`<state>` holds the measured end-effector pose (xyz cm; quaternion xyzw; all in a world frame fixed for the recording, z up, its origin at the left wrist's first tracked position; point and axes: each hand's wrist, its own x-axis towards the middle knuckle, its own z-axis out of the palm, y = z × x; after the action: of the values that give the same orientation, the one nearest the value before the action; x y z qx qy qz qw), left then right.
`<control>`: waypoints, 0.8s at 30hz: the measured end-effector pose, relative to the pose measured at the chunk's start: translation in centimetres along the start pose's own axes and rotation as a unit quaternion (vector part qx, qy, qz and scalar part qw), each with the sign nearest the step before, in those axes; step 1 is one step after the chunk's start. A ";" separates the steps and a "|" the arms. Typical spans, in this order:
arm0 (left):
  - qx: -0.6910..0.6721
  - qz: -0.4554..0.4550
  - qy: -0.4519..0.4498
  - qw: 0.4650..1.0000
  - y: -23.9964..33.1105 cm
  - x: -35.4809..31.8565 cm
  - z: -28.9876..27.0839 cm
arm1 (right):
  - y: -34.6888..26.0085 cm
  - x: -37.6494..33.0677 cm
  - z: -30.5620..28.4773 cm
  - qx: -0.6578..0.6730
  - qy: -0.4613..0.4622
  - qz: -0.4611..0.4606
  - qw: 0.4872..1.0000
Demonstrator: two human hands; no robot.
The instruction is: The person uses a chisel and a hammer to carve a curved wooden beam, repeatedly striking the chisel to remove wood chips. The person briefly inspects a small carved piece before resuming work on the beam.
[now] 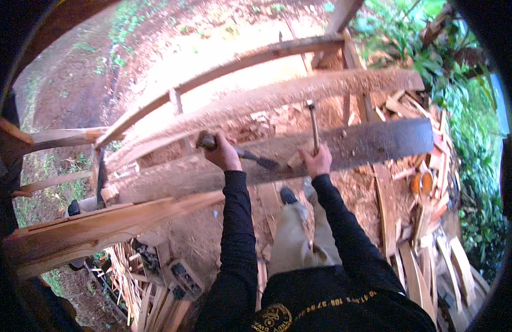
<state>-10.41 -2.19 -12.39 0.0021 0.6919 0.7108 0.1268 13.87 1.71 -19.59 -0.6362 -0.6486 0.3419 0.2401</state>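
Observation:
My left hand [227, 155] is closed round a tool with a thick brown wooden end [206, 140] and a dark, flared metal blade [265, 162], which looks like a chisel. The blade points right, over a long dark plank [372, 141]. In my right hand [318, 161] is a slim-shafted tool [314, 124], held upright, with a small metal end at its top; its exact kind is unclear. A small pale wood piece [294, 160] shows just left of my right hand, above the plank.
Beyond the plank lies a second, rougher board [300, 88], with a wooden rail [256, 57] behind it. A thick beam [112, 224] juts in from the left. Wood offcuts [424, 260] and an orange round object [422, 182] lie right. A grey slotted block [185, 278] sits lower left.

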 end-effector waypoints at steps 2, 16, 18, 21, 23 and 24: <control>0.073 -0.046 -0.082 0.993 0.5 2.5 0.9 | 0.4 0.3 1.0 -0.004 0.013 -0.036 0.999; 0.576 0.189 -0.257 0.753 -7.4 2.1 1.4 | -2.6 -0.6 2.0 -0.094 -0.027 -0.108 0.989; 0.591 0.290 -0.244 0.712 -7.4 1.8 1.5 | -2.8 -0.5 1.7 -0.070 -0.033 -0.140 0.987; 0.594 0.199 -0.281 0.727 -6.8 1.0 2.1 | -2.4 0.1 0.5 -0.039 -0.107 -0.112 0.987; 0.569 0.273 -0.256 0.732 -7.3 1.3 1.2 | -1.6 0.3 1.2 0.001 -0.075 -0.172 0.982; 0.554 0.310 -0.240 0.735 -7.5 1.5 0.7 | -1.7 0.4 1.3 0.015 -0.076 -0.191 0.979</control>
<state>-10.41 -1.20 -19.97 0.4564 0.8710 0.1779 0.0377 11.73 2.04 -19.23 -0.4691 -0.7694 0.3466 0.2604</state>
